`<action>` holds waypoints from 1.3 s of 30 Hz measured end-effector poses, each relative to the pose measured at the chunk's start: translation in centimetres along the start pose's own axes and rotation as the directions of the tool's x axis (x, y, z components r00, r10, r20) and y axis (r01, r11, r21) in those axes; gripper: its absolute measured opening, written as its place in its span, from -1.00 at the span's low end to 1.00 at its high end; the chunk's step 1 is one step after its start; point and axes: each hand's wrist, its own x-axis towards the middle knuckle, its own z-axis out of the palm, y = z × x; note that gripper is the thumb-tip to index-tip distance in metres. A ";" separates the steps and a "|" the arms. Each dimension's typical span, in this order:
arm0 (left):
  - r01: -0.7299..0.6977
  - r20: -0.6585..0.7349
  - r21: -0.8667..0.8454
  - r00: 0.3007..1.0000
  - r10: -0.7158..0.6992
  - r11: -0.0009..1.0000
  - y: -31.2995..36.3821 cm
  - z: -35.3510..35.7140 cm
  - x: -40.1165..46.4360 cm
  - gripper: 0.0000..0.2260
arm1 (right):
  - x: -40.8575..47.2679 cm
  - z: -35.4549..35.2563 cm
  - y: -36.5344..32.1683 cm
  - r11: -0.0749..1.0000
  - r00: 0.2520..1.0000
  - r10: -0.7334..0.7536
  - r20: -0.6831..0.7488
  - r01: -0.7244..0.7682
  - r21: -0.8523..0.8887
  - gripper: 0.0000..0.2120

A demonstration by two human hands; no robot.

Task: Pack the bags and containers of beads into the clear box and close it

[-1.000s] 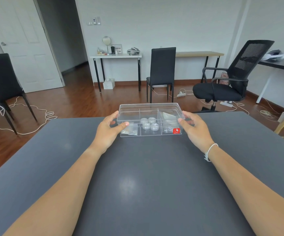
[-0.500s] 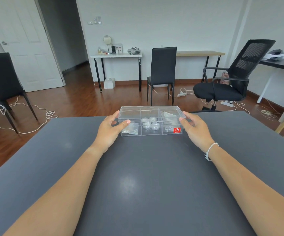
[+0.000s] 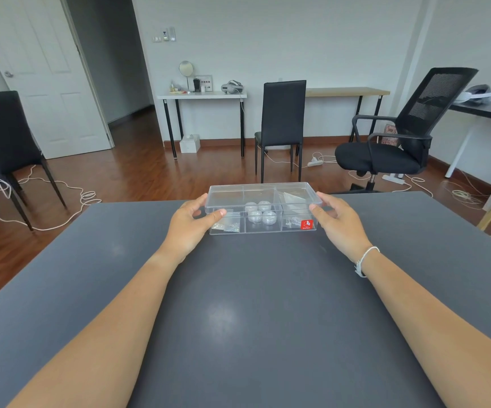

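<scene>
Head view, one item: clear box (image 3: 263, 209), three compartments, lid on, standing at the far middle of the dark grey surface (image 3: 256, 304). Contents: small bags (image 3: 227, 226) in the left compartment, four round containers (image 3: 260, 212) in the middle, further bags (image 3: 292, 198) on the right; red label (image 3: 307, 224) at the near right corner. Left hand (image 3: 190, 223) grip grasping the box's left end, thumb on the lid's front edge. Right hand (image 3: 337, 220) grip grasping the right end; white wristband (image 3: 365, 259) on that wrist
</scene>
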 end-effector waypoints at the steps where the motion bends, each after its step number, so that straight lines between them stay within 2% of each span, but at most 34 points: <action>1: -0.002 0.000 0.008 1.000 0.002 1.000 0.0 0.0 0.0 -0.59 | 0.0 0.0 0.0 1.000 1.000 0.000 0.003 0.000 0.003 -0.61; 21: -0.017 0.026 0.060 1.000 0.016 0.998 -0.1 -0.1 -0.4 -0.59 | -0.3 -0.2 0.1 1.000 1.000 -0.006 0.023 0.005 0.023 -0.65; 26: -0.015 0.029 0.115 1.000 0.011 0.993 -0.3 -0.1 -0.7 -0.49 | -0.8 -0.2 0.0 1.000 1.000 -0.016 0.024 0.016 -0.003 -0.63; 39: -0.075 0.001 0.281 0.997 0.078 0.957 -0.1 -0.4 -3.7 -0.52 | -3.5 -0.6 0.0 0.997 0.999 -0.019 -0.050 0.016 -0.073 -0.62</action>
